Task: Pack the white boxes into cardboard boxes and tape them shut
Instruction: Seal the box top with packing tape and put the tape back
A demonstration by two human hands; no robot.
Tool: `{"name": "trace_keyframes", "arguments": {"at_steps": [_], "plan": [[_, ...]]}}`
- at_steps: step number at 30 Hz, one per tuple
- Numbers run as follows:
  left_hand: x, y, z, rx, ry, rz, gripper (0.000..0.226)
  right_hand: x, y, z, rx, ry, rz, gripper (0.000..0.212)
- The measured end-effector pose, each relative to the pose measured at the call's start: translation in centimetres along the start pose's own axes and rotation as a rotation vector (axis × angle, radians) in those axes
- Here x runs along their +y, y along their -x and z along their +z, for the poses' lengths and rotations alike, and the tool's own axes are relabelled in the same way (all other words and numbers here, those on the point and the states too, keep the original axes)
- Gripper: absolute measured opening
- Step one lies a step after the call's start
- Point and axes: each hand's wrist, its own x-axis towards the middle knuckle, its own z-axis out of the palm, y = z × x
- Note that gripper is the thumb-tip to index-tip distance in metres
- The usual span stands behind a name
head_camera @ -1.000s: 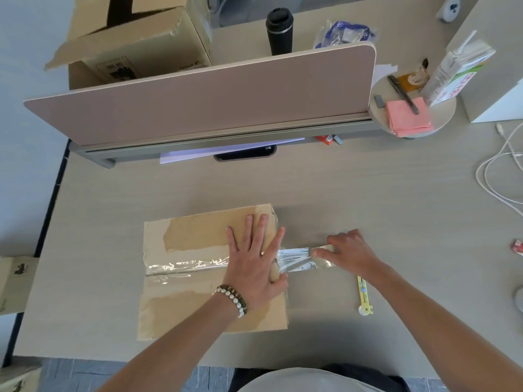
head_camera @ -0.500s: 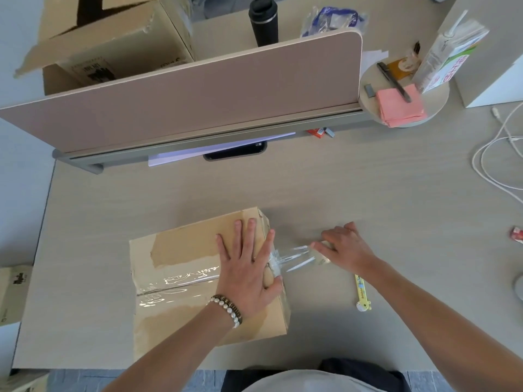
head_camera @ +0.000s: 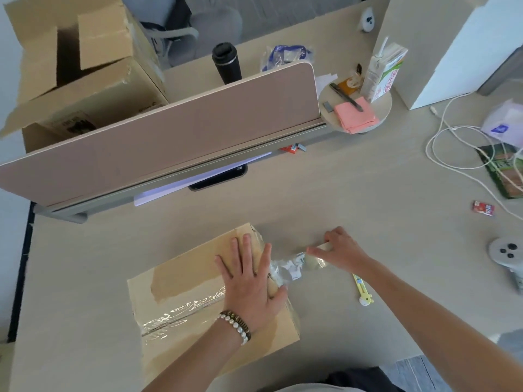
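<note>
The cardboard box lies closed on the desk near its front edge; the left hand presses flat on its top, fingers straight and spread wide; the right hand, just beside the box, pinches the clear tape, which stretches crumpled from the box's right edge; a yellow cutter lies near the right forearm.
</note>
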Motion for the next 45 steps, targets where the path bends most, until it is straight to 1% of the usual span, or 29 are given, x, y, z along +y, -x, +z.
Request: {"name": "trace_keyframes", "arguments": {"at_steps": [3,5,7,8,9,10,11,13,14,15,17,20,22,25,27,29,33,35,38,42,45], "plan": [[-0.2,0.1,-0.2,-0.009,0.029,0.019,0.094,0.1,-0.1,0.1,-0.049,-0.105,0.040,0.034],[-0.4,-0.1,-0.7,-0.008,0.081,0.023,0.088,0.2,-0.1,0.1,-0.048,-0.139,0.045,0.027],[-0.5,-0.9,-2.0,0.034,0.135,0.064,0.069,0.4,0.2,0.1,-0.020,-0.160,0.051,0.029],[-0.5,-1.7,-3.1,0.083,0.129,0.118,0.054,0.4,0.4,0.2,-0.001,-0.180,0.055,0.032],[-0.3,-3.0,-4.2,0.093,0.135,0.175,0.040,0.5,0.6,0.2,0.021,-0.206,0.060,0.037],[-0.1,-4.5,-5.2,0.033,0.180,0.216,0.029,0.6,0.9,0.3,0.042,-0.225,0.066,0.042],[0.3,-6.1,-6.3,-0.066,0.252,0.228,0.022,0.6,1.0,0.4,0.063,-0.236,0.073,0.045],[1.3,-9.4,-7.3,-0.285,0.401,0.210,0.017,0.8,1.4,0.6,0.101,-0.249,0.092,0.052],[2.0,-10.9,-7.3,-0.357,0.407,0.222,0.017,0.8,1.6,0.8,0.125,-0.264,0.098,0.055],[2.7,-12.2,-7.0,-0.409,0.363,0.257,0.020,0.9,1.7,1.0,0.153,-0.282,0.100,0.058],[4.2,-14.0,-6.2,-0.534,0.281,0.319,0.032,1.0,2.0,1.2,0.197,-0.305,0.111,0.062],[5.9,-15.3,-5.0,-0.772,0.395,0.316,0.044,1.0,2.5,1.5,0.244,-0.335,0.118,0.063],[6.5,-15.6,-4.1,-0.842,0.433,0.312,0.039,1.1,2.8,1.7,0.270,-0.380,0.108,0.062],[6.8,-16.0,-3.0,-0.834,0.468,0.318,0.015,2.0,3.3,1.9,0.330,-0.467,0.137,0.045],[6.9,-16.2,-2.7,-0.830,0.493,0.303,0.013,3.3,3.7,2.1,0.421,-0.505,0.211,0.032],[6.8,-16.5,-2.5,-0.841,0.498,0.311,0.013,5.0,4.3,2.6,0.479,-0.456,0.314,0.028],[6.9,-16.7,-2.0,-0.815,0.499,0.318,0.018,7.5,5.7,4.5,0.404,-0.308,0.479,0.030],[6.9,-16.8,-1.9,-0.814,0.507,0.315,0.018,7.6,6.1,5.3,0.376,-0.257,0.490,0.028],[6.9,-17.0,-1.8,-0.823,0.521,0.309,0.018,7.6,6.1,6.3,0.385,-0.203,0.472,0.023],[6.9,-17.0,-2.0,-0.841,0.528,0.295,0.015,7.8,5.9,6.5,0.370,-0.261,0.474,0.022],[7.0,-17.1,-2.2,-0.862,0.533,0.295,0.015,7.3,6.5,6.2,0.369,-0.276,0.413,0.019]]}}
